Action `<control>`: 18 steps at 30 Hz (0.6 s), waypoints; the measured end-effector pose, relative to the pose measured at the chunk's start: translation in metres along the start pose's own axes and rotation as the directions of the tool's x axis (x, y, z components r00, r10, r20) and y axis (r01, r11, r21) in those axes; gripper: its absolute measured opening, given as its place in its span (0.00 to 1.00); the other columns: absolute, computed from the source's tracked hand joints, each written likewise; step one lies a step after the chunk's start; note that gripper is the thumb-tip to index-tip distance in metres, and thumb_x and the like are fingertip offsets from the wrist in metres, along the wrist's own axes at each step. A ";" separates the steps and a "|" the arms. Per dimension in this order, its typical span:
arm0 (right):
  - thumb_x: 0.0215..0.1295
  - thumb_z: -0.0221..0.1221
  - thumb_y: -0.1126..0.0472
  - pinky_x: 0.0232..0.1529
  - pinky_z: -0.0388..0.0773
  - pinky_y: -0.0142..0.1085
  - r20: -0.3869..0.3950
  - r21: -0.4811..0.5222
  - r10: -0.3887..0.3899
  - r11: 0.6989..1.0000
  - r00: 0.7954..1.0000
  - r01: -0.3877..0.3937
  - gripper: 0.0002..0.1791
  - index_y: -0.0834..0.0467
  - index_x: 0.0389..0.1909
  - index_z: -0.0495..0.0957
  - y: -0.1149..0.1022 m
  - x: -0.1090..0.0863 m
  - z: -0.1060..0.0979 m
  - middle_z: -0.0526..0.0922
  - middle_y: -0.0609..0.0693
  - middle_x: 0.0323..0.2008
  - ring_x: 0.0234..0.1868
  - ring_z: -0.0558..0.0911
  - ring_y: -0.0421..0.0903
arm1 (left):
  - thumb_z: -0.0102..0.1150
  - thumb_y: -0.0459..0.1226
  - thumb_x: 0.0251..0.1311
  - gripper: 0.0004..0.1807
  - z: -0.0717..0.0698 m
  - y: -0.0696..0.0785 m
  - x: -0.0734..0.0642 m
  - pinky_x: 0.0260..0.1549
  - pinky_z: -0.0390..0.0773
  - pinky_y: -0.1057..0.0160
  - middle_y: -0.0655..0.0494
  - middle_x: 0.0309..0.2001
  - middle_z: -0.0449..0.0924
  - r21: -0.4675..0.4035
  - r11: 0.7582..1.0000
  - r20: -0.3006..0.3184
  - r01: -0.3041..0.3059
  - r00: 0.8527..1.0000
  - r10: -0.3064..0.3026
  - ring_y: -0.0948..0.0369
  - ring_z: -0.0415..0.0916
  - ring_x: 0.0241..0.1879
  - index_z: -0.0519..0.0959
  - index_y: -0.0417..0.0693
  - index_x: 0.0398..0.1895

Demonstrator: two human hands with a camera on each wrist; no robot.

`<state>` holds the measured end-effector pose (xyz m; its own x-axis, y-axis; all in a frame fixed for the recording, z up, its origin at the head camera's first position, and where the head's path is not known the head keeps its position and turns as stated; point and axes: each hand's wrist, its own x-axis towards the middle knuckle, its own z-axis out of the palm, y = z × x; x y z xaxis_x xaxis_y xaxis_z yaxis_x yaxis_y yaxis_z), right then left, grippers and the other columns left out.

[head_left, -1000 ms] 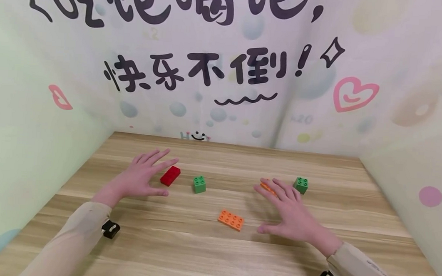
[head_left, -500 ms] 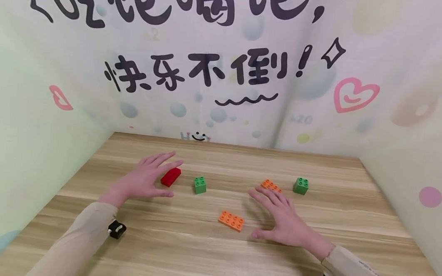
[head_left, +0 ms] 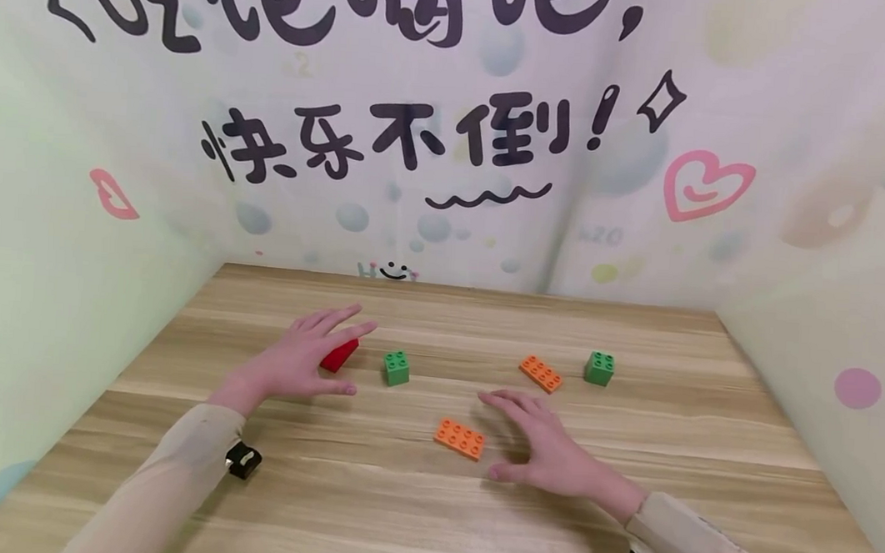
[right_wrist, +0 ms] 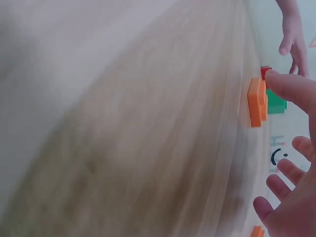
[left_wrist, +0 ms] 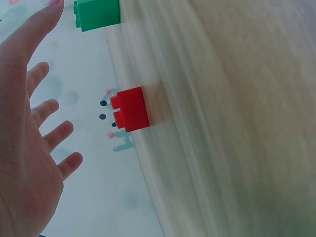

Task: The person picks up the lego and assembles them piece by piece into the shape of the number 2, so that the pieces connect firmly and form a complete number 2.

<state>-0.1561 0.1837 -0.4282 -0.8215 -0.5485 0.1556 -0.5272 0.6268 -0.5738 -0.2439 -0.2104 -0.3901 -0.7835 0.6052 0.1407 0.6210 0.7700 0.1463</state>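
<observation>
My left hand (head_left: pixel 299 361) hovers over the left part of the table with fingers spread, partly covering a red brick (head_left: pixel 339 355) in the head view. In the left wrist view that red brick (left_wrist: pixel 133 109) sits on the wood, apart from the fingers. A green brick (head_left: pixel 397 368) stands just right of the left fingertips. My right hand (head_left: pixel 546 449) is held above the table with thumb and fingers apart and nothing between them. Close to its left lies a flat orange brick (head_left: pixel 460 439), seen beside the thumb as an orange brick (right_wrist: pixel 256 102) in the right wrist view.
Behind the right hand lies a second flat orange brick (head_left: pixel 540 373), with another green brick (head_left: pixel 599 368) to its right. A printed cloth wall (head_left: pixel 392 232) rises at the table's (head_left: pixel 370 515) back edge, and pale walls stand at both sides.
My right hand has moved left and toward me, uncovering the back orange brick and nearing the front one. My left hand has shifted slightly right over the red brick. The bricks stay put.
</observation>
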 end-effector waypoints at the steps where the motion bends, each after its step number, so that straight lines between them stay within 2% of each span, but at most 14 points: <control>1: 0.48 0.74 0.46 0.64 0.57 0.69 0.014 0.024 0.009 1.000 1.000 -0.009 0.52 0.47 0.74 0.60 -0.001 0.000 0.001 0.64 0.55 0.72 0.70 0.62 0.61 | 0.68 0.63 0.51 0.53 0.000 0.001 0.000 0.68 0.56 0.31 0.48 0.79 0.48 -0.005 1.000 -0.001 -0.004 1.000 0.004 0.40 0.52 0.75 0.53 0.67 0.78; 4: 0.49 0.74 0.47 0.65 0.56 0.70 0.042 0.075 0.028 0.997 0.999 -0.031 0.52 0.47 0.74 0.60 -0.003 0.002 0.002 0.63 0.55 0.73 0.71 0.61 0.62 | 0.68 0.62 0.51 0.52 0.002 0.002 0.001 0.67 0.56 0.31 0.48 0.79 0.49 -0.010 1.000 -0.006 -0.016 1.000 0.016 0.40 0.53 0.74 0.53 0.66 0.78; 7: 0.48 0.74 0.47 0.65 0.59 0.69 0.057 0.112 0.040 0.993 0.998 -0.046 0.51 0.47 0.74 0.60 -0.004 0.004 0.004 0.63 0.55 0.72 0.70 0.63 0.61 | 0.68 0.61 0.51 0.52 0.002 0.003 0.003 0.68 0.56 0.31 0.48 0.79 0.49 -0.037 0.999 -0.003 -0.021 1.000 0.021 0.41 0.53 0.75 0.54 0.64 0.78; 11: 0.48 0.74 0.48 0.59 0.70 0.54 0.074 0.156 0.044 0.986 0.996 -0.056 0.50 0.49 0.73 0.62 -0.003 0.006 0.007 0.67 0.52 0.68 0.62 0.68 0.54 | 0.69 0.60 0.51 0.52 0.004 0.005 0.005 0.67 0.58 0.31 0.49 0.79 0.48 -0.079 0.997 0.009 -0.018 1.000 0.019 0.40 0.53 0.75 0.54 0.64 0.78; 14: 0.48 0.74 0.48 0.56 0.69 0.44 0.086 0.186 0.052 0.980 0.995 -0.067 0.49 0.49 0.72 0.64 -0.002 0.008 0.009 0.69 0.50 0.63 0.58 0.68 0.49 | 0.69 0.59 0.52 0.51 0.006 0.006 0.006 0.66 0.61 0.32 0.49 0.79 0.48 -0.097 0.995 0.017 -0.014 1.000 0.015 0.40 0.53 0.75 0.53 0.66 0.78; 18: 0.49 0.74 0.48 0.56 0.68 0.40 0.104 0.215 0.068 0.972 0.992 -0.090 0.47 0.49 0.71 0.66 -0.001 0.008 0.010 0.71 0.50 0.61 0.58 0.67 0.48 | 0.69 0.59 0.52 0.52 0.007 0.008 0.009 0.66 0.64 0.34 0.49 0.79 0.48 -0.123 0.992 0.025 -0.004 1.000 0.007 0.41 0.53 0.75 0.52 0.70 0.78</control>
<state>-0.1603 0.1729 -0.4339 -0.8286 -0.5590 0.0314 -0.3924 0.5397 -0.7448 -0.2454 -0.1974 -0.3941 -0.7794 0.6154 0.1176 0.6219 0.7370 0.2646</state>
